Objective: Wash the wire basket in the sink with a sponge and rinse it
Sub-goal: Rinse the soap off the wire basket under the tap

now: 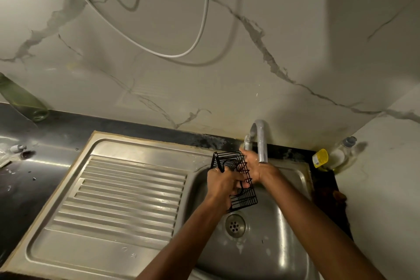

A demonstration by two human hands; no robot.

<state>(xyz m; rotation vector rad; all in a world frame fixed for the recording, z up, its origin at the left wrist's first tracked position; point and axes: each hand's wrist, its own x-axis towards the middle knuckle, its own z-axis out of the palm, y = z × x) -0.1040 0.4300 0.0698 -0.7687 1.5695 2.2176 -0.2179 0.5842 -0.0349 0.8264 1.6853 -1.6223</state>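
Both hands hold the wire basket (236, 179) over the sink (281, 245).

Left hand (221, 183) grips the 9 o'clock rim; right hand (254, 166) clasps the 3 o'clock side. Likely light, stiff, slippery wet.

A dark worktop (27, 166) carries a steel sink (284, 245) with a ribbed draining board (127, 193) to the left of the left grip (221, 185). A green bottle (25, 100) stands far left of it; a yellow-capped bottle (320, 158) and a clear bottle (341, 151) sit right of the right grip (254, 167), beyond the tap (261, 141).
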